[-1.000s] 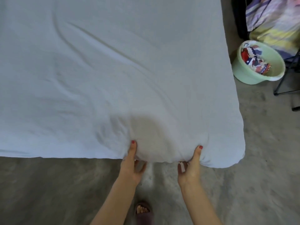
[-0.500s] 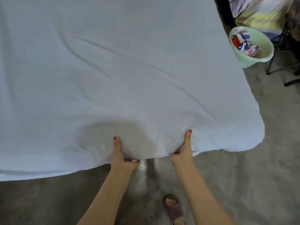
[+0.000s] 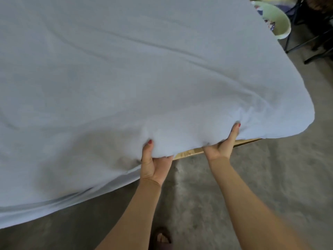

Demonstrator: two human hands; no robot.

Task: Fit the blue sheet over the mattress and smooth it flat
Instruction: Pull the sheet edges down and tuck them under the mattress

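The blue sheet [image 3: 126, 73] is pale and soft, and it covers almost the whole top of the mattress [image 3: 182, 141] — long creases run across it, and it bunches into small folds at the near edge. That near edge of the mattress is lifted up a little near its right corner, so it tilts — the sheet wraps round it there and round the right corner. Further left, the sheet's edge hangs loose down the near side.
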